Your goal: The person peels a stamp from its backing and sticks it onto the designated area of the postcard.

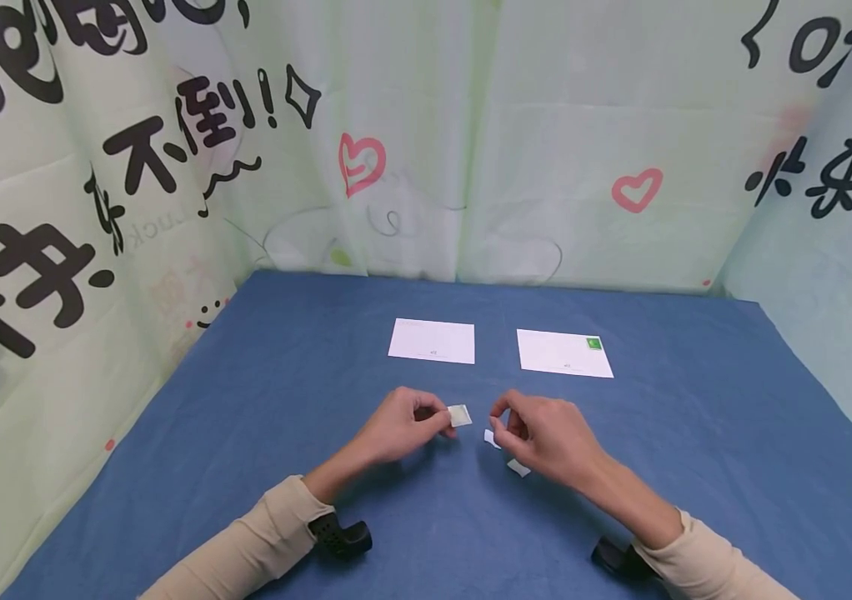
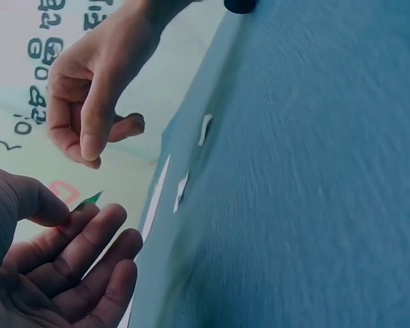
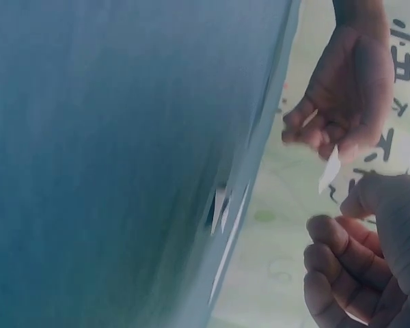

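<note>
My left hand (image 1: 403, 423) pinches a small stamp-like sticker (image 1: 459, 415) by its edge, between thumb and fingers. Its pale back faces up in the head view, while a green side (image 2: 92, 198) shows in the left wrist view. Just to the right, my right hand (image 1: 546, 433) hovers with bent fingers, thumb and index tips near each other and nothing visible between them. Beneath it on the blue cloth lie two little white paper scraps, one scrap (image 1: 491, 437) by the fingertips and another scrap (image 1: 519, 468) nearer me.
Two white envelopes lie side by side beyond the hands. The left envelope (image 1: 432, 342) is plain on its upper part; the right envelope (image 1: 557, 353) bears a green stamp (image 1: 594, 343) at its upper right corner. A printed curtain (image 1: 426, 225) hangs behind the blue-covered table (image 1: 306, 350).
</note>
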A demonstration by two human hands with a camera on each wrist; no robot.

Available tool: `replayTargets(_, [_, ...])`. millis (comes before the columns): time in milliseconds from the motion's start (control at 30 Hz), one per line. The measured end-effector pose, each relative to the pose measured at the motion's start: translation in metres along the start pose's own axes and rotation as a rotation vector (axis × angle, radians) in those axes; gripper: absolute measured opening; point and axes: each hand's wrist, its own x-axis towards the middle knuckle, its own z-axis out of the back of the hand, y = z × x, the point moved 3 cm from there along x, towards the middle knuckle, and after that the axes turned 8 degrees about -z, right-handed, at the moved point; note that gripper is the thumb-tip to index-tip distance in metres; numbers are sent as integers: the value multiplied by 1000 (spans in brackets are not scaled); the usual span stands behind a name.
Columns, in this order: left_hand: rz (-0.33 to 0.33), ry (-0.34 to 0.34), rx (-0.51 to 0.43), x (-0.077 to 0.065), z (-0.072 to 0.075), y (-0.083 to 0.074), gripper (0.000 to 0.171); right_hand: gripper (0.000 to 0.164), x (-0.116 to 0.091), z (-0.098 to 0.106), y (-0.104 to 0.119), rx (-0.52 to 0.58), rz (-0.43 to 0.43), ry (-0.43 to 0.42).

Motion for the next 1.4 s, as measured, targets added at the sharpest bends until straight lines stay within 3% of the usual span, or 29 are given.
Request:
replayTargets(333, [109, 5, -156, -1, -5, 3, 20, 11, -4, -2, 11, -21, 84, -25])
replayTargets(567, [151, 60, -291, -4, -10, 5, 24, 21, -6, -4, 18, -33, 178, -52])
replayTargets(767, [196, 98, -365, -6, -14, 3, 25, 25, -9, -5, 19, -19, 209, -50])
replayTargets(967, [217, 108, -383, -6, -15, 1, 25, 27, -10, -5, 19, -14, 218, -28])
replayTargets(1400, [178, 130, -286, -6, -14, 1, 24, 19, -8, -8, 20, -36, 217, 43])
